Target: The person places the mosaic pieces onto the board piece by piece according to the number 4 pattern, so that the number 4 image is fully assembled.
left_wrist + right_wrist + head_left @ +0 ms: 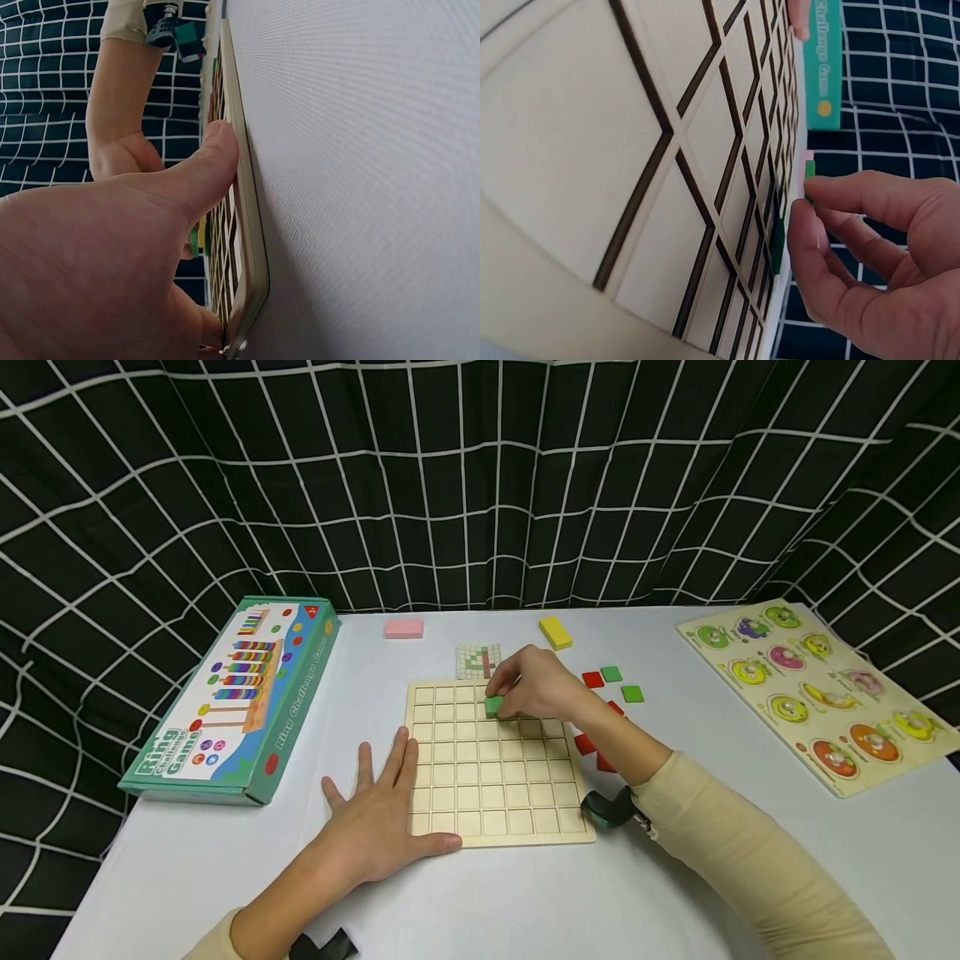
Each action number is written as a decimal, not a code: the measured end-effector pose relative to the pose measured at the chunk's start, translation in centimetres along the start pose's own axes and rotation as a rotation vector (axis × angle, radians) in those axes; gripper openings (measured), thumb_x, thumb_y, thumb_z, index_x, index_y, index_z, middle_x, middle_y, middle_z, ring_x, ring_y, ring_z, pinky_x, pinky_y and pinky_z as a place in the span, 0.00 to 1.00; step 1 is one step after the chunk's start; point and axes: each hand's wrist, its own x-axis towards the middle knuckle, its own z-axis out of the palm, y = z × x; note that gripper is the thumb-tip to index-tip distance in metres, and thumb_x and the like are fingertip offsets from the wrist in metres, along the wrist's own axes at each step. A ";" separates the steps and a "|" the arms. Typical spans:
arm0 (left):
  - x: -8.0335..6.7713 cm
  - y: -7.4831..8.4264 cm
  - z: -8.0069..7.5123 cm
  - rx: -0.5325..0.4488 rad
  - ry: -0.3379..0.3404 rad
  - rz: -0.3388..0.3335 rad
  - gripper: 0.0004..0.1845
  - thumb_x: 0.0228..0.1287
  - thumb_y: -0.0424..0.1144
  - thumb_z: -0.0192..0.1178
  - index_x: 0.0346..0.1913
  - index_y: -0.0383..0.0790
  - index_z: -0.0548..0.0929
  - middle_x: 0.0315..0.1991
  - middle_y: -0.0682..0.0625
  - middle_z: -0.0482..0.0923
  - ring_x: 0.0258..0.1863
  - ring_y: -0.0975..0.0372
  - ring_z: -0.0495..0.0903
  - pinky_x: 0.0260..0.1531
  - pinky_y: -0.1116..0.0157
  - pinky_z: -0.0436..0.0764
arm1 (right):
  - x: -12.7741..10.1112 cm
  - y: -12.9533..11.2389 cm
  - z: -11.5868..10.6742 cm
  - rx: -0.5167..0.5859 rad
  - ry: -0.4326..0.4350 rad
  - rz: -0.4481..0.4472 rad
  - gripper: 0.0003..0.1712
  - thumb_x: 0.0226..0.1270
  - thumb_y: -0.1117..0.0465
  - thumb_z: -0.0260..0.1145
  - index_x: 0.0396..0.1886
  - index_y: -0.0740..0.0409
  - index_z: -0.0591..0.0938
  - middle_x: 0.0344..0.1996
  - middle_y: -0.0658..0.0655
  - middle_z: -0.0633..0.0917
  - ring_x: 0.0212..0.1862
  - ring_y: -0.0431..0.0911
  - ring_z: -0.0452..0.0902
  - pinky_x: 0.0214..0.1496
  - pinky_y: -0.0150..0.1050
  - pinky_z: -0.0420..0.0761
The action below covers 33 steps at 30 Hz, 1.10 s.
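Observation:
A square wooden grid board (465, 777) lies on the white table. My right hand (536, 681) pinches a small green square tile (810, 174) between thumb and index finger, over the far part of the board. In the right wrist view another green piece (778, 244) shows low against the grid, below the pinched tile. My left hand (375, 822) lies spread with straight fingers at the board's left side. Its thumb (217, 150) presses on the near edge and the index finger lies along the left edge. A small pattern card (477, 661) sits just beyond the board, partly behind the right hand.
Loose green tiles (632, 694) and red tiles (592, 679) lie right of the board, some under the right forearm. A pink block (403, 629) and a yellow block (556, 632) are behind. A game box (240, 693) stands left; a fruit puzzle board (817, 685) lies right.

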 end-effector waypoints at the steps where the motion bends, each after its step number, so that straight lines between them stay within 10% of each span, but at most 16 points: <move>1: 0.0 0.0 0.0 0.000 0.001 0.001 0.73 0.49 0.82 0.63 0.85 0.38 0.43 0.87 0.47 0.31 0.81 0.29 0.38 0.56 0.13 0.44 | 0.0 -0.1 0.1 -0.001 -0.003 0.003 0.13 0.50 0.72 0.75 0.36 0.56 0.91 0.31 0.52 0.86 0.40 0.47 0.78 0.40 0.37 0.77; 33: -0.1 0.0 0.0 0.005 0.019 0.007 0.73 0.50 0.81 0.64 0.85 0.38 0.45 0.87 0.46 0.32 0.80 0.28 0.40 0.56 0.13 0.46 | 0.8 -0.9 1.2 -0.100 0.001 -0.010 0.14 0.49 0.72 0.77 0.37 0.57 0.92 0.31 0.50 0.87 0.40 0.46 0.78 0.44 0.36 0.78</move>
